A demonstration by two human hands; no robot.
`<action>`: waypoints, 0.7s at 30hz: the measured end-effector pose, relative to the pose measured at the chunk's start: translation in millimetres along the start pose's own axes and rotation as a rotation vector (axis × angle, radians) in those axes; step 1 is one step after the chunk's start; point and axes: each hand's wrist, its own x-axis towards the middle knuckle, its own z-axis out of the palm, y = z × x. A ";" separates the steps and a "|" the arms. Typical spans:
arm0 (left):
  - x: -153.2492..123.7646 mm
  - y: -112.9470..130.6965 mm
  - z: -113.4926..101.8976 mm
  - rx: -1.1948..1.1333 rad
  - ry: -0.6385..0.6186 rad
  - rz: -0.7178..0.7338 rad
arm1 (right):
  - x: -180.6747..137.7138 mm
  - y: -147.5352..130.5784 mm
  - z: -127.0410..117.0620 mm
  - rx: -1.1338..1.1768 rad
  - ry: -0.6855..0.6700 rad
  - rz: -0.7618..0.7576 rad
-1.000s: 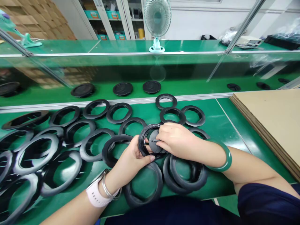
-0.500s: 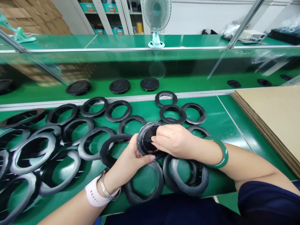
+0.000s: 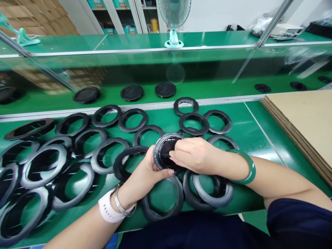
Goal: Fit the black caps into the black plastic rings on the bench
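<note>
Near the middle of the bench, my left hand [image 3: 153, 165] grips a round black plastic part [image 3: 158, 159] by its rim, thumb at the front edge. This part has a ribbed outer ring and a dark disc [image 3: 166, 152] inside it, tilted toward me. Over the disc's right side, my right hand [image 3: 190, 155] is closed, its fingertips pinched against the dark face. Whatever lies between those fingertips is hidden. Just below the hands, loose black rings [image 3: 162, 216] rest on the green bench, one pair overlapping [image 3: 215, 199].
Several more black rings [image 3: 44, 167] cover the bench's left side, and others lie behind my hands [image 3: 194, 123]. Black round discs [image 3: 165, 89] sit on the green strip beyond the metal rail. Cardboard sheets [image 3: 303, 117] are stacked at right. A fan [image 3: 174, 43] stands behind.
The view has shifted slightly, so the bench items appear a little to the right. Both hands keep their hold at the round part, with only slight movement of the right fingers.
</note>
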 end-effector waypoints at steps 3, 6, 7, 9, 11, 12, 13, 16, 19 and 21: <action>0.6 -1.2 -0.4 -0.009 -0.008 0.005 | -0.3 0.8 0.2 0.051 -0.013 0.021; 1.0 -1.4 0.2 -0.008 -0.022 0.024 | -0.4 -0.3 0.6 0.027 -0.033 0.022; 1.0 -1.2 0.5 -0.005 -0.024 0.029 | -0.4 -1.0 0.6 0.010 -0.040 0.017; 0.6 -0.5 1.2 0.002 -0.019 0.043 | -0.4 -2.4 0.2 -0.022 -0.054 0.000; -0.2 0.9 2.1 0.008 -0.017 0.045 | -0.2 -3.5 -0.5 -0.052 -0.063 -0.019; -0.6 1.8 2.6 0.011 -0.019 0.037 | -0.1 -3.7 -0.8 -0.066 -0.061 -0.025; -1.0 2.6 3.0 0.014 -0.021 0.027 | 0.0 -3.7 -1.0 -0.074 -0.060 -0.029; -1.9 4.3 3.9 0.027 -0.015 0.022 | 0.1 -2.9 -1.0 -0.046 -0.078 -0.003; -3.2 4.7 4.2 0.043 -0.001 0.026 | 0.8 -2.2 -1.5 0.012 -0.113 0.049; -4.5 4.9 4.3 0.057 0.008 0.013 | 1.9 -2.2 -3.0 0.030 -0.133 0.063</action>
